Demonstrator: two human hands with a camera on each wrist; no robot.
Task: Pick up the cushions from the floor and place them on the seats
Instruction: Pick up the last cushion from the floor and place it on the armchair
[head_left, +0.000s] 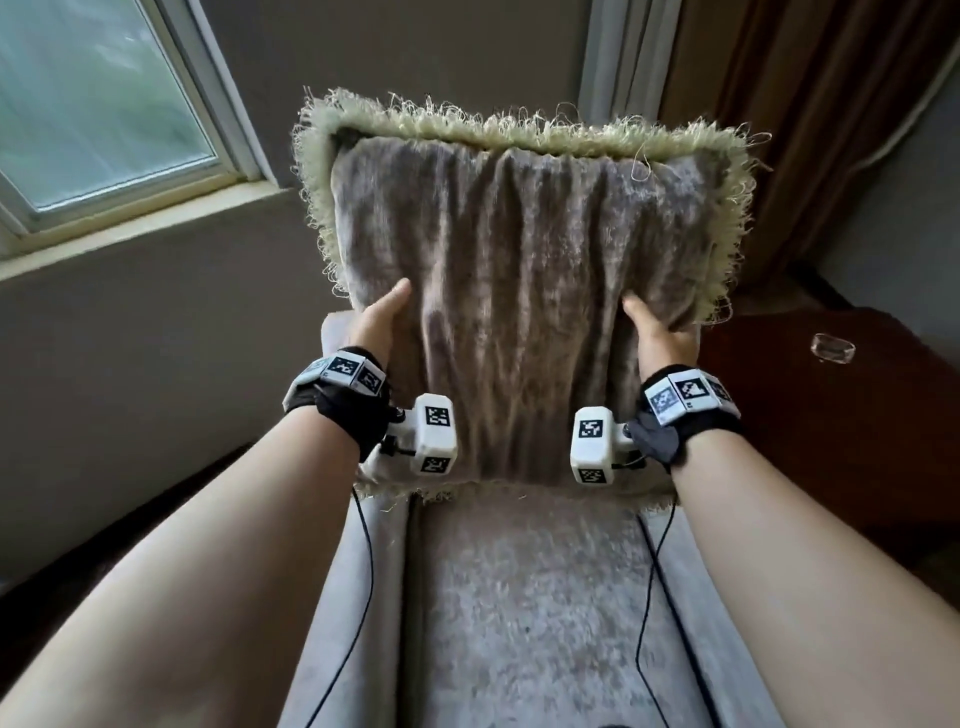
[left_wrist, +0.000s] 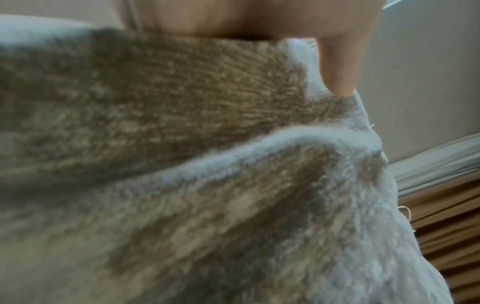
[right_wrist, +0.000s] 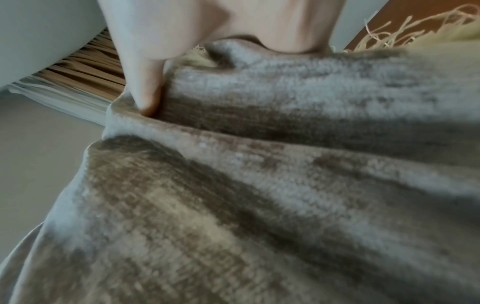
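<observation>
A grey-brown velvety cushion with a pale green fringe stands upright over the back of a grey armchair. My left hand grips its left side, thumb on the front face and the fingers hidden behind. My right hand grips its right side the same way. In the left wrist view my thumb presses into the cushion fabric. In the right wrist view my thumb digs into a fold of the cushion. The cushion's lower fringe touches the seat.
A window with a sill is at the left. A brown curtain hangs at the right. A dark wooden side table right of the armchair carries a small clear glass dish. Cables trail from both wrists over the seat.
</observation>
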